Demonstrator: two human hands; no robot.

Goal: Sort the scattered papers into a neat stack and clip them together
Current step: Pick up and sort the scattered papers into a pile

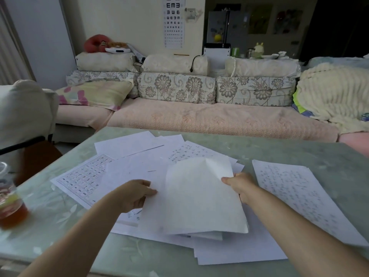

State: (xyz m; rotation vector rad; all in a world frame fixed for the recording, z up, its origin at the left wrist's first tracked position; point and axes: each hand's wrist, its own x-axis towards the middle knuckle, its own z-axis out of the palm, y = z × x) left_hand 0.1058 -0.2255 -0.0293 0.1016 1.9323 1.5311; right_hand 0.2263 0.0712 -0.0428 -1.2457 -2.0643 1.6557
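A small bundle of white papers (197, 198) is lifted off the table in the middle, tilted toward me, its top sheet blank with one far corner curled. My left hand (133, 193) grips its left edge and my right hand (238, 185) pinches its right edge. Under and around it lie scattered sheets: a printed grid sheet (81, 176) at the left, a blank sheet (127, 143) at the back, a handwritten sheet (301, 196) at the right, and more sheets (239, 250) near the front. No clip is in view.
The papers lie on a pale green table (289, 150). A plastic bottle of brown drink (10, 204) stands at the table's left edge. A pink sofa (199, 116) with floral cushions runs behind the table, and a padded chair (24, 108) sits at the left.
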